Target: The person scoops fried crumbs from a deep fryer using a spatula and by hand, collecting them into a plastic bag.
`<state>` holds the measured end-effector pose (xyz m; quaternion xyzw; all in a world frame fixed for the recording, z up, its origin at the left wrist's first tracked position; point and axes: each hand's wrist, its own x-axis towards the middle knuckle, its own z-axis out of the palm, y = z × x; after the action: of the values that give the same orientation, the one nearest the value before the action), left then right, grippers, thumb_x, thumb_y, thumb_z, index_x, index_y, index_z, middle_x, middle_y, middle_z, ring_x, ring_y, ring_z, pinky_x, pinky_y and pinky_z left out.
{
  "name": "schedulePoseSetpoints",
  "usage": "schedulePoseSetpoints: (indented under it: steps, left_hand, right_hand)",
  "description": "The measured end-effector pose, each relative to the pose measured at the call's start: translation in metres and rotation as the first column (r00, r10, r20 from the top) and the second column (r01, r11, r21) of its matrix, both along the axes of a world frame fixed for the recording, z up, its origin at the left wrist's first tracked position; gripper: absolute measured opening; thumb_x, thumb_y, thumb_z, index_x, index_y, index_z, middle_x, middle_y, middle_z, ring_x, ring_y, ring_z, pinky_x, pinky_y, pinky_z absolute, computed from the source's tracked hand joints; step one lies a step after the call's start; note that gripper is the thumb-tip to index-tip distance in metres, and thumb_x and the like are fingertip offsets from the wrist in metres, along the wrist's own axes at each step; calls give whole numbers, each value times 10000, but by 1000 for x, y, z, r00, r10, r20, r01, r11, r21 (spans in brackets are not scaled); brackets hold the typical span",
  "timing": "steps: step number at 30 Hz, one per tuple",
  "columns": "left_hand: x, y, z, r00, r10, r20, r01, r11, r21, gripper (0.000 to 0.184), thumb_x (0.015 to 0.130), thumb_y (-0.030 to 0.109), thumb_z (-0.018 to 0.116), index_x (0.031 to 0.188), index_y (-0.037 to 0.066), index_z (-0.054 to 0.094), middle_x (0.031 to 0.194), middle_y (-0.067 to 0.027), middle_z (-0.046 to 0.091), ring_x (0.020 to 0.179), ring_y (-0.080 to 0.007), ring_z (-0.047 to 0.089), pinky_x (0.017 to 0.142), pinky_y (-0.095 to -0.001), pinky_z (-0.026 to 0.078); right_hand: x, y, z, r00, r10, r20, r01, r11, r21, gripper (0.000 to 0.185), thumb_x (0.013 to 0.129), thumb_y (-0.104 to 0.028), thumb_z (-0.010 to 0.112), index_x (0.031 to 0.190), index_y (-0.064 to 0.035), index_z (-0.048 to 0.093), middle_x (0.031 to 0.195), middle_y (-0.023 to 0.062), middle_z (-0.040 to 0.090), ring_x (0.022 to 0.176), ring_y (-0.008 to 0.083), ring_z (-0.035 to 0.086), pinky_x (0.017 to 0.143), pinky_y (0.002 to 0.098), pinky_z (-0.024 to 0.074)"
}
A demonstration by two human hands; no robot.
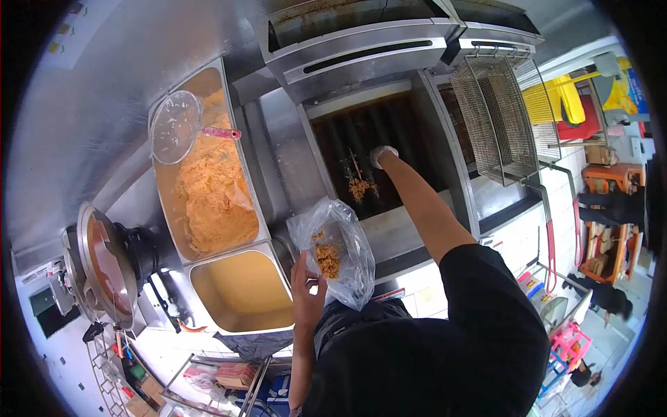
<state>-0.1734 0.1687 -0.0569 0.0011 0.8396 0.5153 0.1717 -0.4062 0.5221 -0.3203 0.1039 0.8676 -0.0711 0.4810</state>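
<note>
From my remote view, my left hand [309, 293] is closing its fingers on the near side of a clear, crinkled plastic bag [356, 243]. The bag is holding golden-brown crumbs [328, 260] and lying at the front edge of a dark, rectangular fryer well [417, 142] framed in steel. My right hand [383, 155], in what looks like a thin clear covering, is reaching over the well; I cannot tell whether its fingers are open or gripping. Beside it, a small clump of brown bits [360, 189] is showing against the dark surface, with a thin, pale streak running above it.

Farther left, a long steel tray [167, 203] is holding orange, powdery breading [217, 198], and a round mesh sieve [176, 127] with a pink-red handle [222, 133] is resting across its rim. Just below, a steel container [206, 300] is holding yellow liquid [253, 278]. To the right of the well, rectangular wire baskets [495, 118] are hanging, their red-coated handles [552, 257] pointing down.
</note>
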Motion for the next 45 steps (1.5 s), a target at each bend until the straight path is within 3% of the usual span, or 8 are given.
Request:
schedulePoseSetpoints:
  steps: [7, 13, 16, 19, 22, 25, 29, 45]
  left_hand:
    - [2, -2, 4, 999, -12, -34, 12, 1000, 18, 729, 859, -86, 652, 1531, 45, 402, 1426, -176, 476, 901, -166, 605, 730, -276, 589]
    - [2, -6, 2, 999, -22, -31, 22, 1000, 8, 730, 867, -79, 655, 1537, 48, 394, 1437, -180, 471, 907, -170, 604, 746, -277, 586]
    - [3, -3, 2, 999, -13, -42, 13, 1000, 10, 735, 866, -81, 655, 1539, 51, 392, 1430, -177, 478, 902, -165, 607, 746, -275, 584]
    - [5, -2, 2, 1000, 4, -26, -3, 1000, 30, 740, 866, -85, 653, 1543, 57, 390, 1424, -173, 484, 893, -162, 606, 740, -274, 584]
    - [7, -4, 2, 999, 11, -35, -11, 1000, 11, 741, 866, -93, 645, 1544, 61, 390, 1427, -171, 483, 895, -164, 607, 741, -274, 582]
    - [6, -4, 6, 1000, 17, -19, -17, 1000, 12, 737, 867, -94, 643, 1543, 62, 392, 1424, -171, 485, 894, -163, 607, 741, -273, 581]
    - [7, -7, 3, 998, 31, -56, -30, 999, 22, 744, 864, -94, 649, 1543, 62, 391, 1418, -172, 488, 885, -163, 607, 736, -274, 579]
    - [9, -15, 3, 997, 29, -77, -25, 999, 47, 734, 863, -74, 653, 1540, 55, 400, 1429, -163, 493, 887, -165, 618, 767, -285, 582]
  right_hand:
    - [60, 34, -122, 967, 246, -61, -247, 969, -20, 279, 815, -127, 732, 1089, -111, 784, 1189, 104, 737, 1130, 283, 695, 862, 469, 591]
    - [39, 2, -52, 866, 410, 287, -420, 907, -27, 292, 807, -190, 749, 1084, -101, 773, 1167, 89, 739, 1074, 265, 714, 891, 426, 590]
    - [47, -7, -76, 932, 338, 131, -344, 939, 22, 268, 826, -195, 746, 1082, -124, 782, 1127, 96, 754, 1022, 250, 732, 851, 424, 602]
    - [58, -29, -85, 650, -742, -165, 760, 629, 163, 211, 829, -253, 718, 976, -118, 786, 976, 89, 761, 953, 226, 745, 807, 381, 606]
    - [54, -33, -134, 996, -55, -64, 73, 944, 321, 213, 874, -293, 683, 972, -138, 791, 984, 90, 766, 964, 231, 748, 781, 331, 603]
    - [62, -24, -161, 908, 103, -405, -29, 982, 184, 206, 915, -282, 644, 961, -150, 795, 1008, 101, 770, 975, 244, 749, 759, 306, 602]
    - [56, -10, -44, 660, 737, -148, -715, 676, 179, 246, 940, -225, 591, 1041, -146, 800, 1104, 122, 760, 1064, 307, 725, 842, 442, 592]
    - [58, 111, 143, 637, 767, -74, -747, 638, 185, 284, 941, -288, 547, 962, -162, 801, 1027, 82, 773, 1027, 325, 724, 869, 469, 588]
